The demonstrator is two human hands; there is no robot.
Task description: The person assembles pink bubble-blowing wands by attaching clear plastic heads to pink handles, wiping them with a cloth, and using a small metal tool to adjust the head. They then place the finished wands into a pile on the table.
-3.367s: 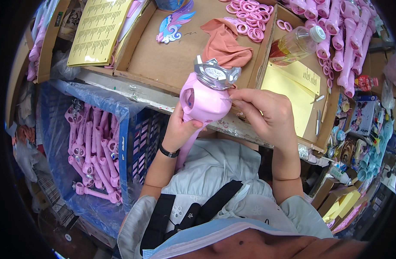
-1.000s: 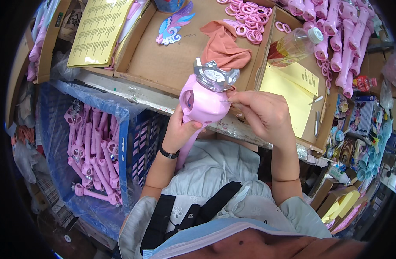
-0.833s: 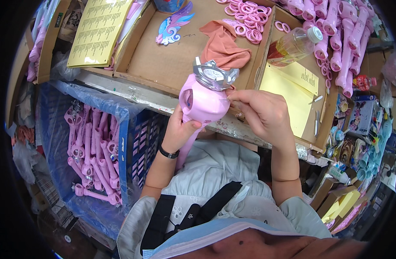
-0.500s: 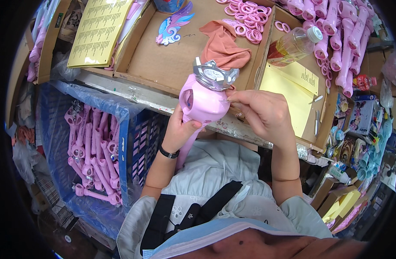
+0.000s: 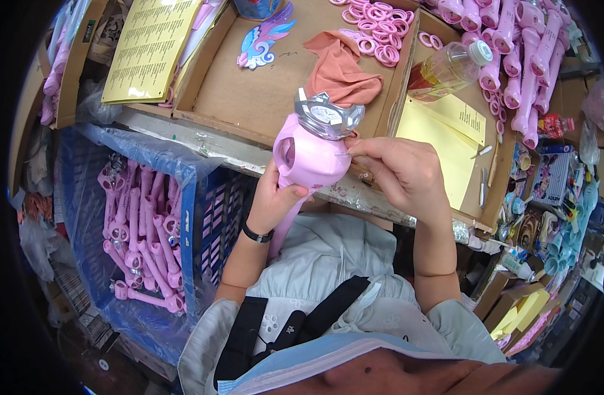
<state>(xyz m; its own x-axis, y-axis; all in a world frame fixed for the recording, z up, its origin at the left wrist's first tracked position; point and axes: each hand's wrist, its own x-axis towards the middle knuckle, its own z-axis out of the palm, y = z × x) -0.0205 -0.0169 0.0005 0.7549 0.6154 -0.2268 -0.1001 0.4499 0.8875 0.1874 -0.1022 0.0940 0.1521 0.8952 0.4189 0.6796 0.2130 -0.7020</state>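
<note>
A pink plastic toy wand with a round, hollow head is held upright over my lap, at the front edge of the work table. Its head carries a silver crown-like top, and an oval opening shows on the left side. My left hand is closed around the wand just below the head, thumb in front. My right hand pinches thumb and forefinger together against the right side of the head, near a fine line on the surface. Whatever those fingertips hold is too small to make out.
A shallow cardboard tray holds an orange cloth, a wing-shaped cutout and pink rings. At right stand a bottle and yellow sheets; pink wands lie beyond. A blue crate of wands sits left.
</note>
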